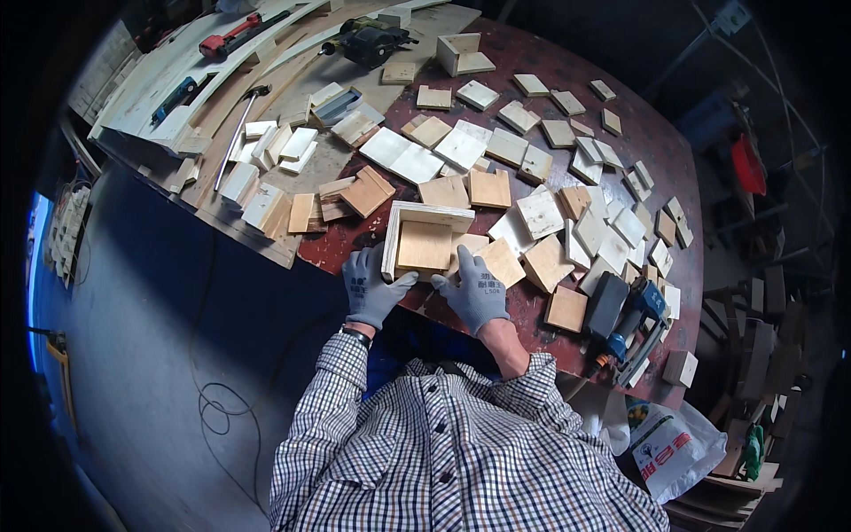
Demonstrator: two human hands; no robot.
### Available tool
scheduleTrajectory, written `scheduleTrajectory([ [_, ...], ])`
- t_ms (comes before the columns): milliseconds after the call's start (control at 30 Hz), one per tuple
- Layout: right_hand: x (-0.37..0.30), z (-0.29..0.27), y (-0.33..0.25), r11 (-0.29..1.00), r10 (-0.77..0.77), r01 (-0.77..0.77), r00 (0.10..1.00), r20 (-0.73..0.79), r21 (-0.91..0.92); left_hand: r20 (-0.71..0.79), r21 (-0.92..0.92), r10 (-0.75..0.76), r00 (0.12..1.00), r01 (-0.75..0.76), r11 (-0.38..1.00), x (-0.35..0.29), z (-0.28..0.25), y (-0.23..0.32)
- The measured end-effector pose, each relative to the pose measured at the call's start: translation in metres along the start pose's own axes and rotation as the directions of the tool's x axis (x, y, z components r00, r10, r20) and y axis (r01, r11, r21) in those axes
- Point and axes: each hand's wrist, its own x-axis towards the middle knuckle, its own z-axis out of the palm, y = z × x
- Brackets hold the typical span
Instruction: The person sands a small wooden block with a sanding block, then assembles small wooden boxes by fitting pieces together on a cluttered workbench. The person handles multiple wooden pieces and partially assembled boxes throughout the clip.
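At the near edge of the table stands a partly built wooden box (432, 214), its pale plywood walls meeting in an L at the left and far sides. A square brown board (425, 245) lies within that corner. My left hand (370, 288), in a grey glove, grips the box's near left corner, thumb along the front. My right hand (475, 289), gloved alike, holds the near right part, its thumb at the front and its index finger up along the side. The undersides of both grips are hidden.
Loose wooden pieces (541, 213) cover much of the red table (550, 62). A blue nail gun (640, 319) lies at the right near edge. On the left are a hammer (239, 133), a grey tray (337, 105) and a red tool (232, 37). A dark power tool (370, 42) sits at the back.
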Motion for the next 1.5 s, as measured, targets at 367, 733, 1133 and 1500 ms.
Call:
scheduleTrajectory([
  [367,0.009,0.033,0.016,0.973,-0.19,0.17,0.974,-0.125,-0.153,0.062,0.089,-0.037,0.997,0.031,0.996,0.006,0.001,0.005],
  [733,-0.048,-0.014,0.042,0.985,0.171,-0.162,0.886,-0.431,0.059,0.011,0.137,0.022,1.0,-0.024,0.99,0.001,0.008,-0.007],
  [1133,-0.04,-0.005,0.073,0.992,0.046,-0.078,0.951,-0.305,-0.094,0.042,0.086,-0.039,0.998,0.035,0.996,0.002,0.003,-0.005],
  [1500,-0.038,-0.02,0.069,0.997,0.078,-0.074,0.985,-0.155,0.033,0.034,0.073,-0.044,0.998,0.042,0.996,0.003,0.003,0.0],
])
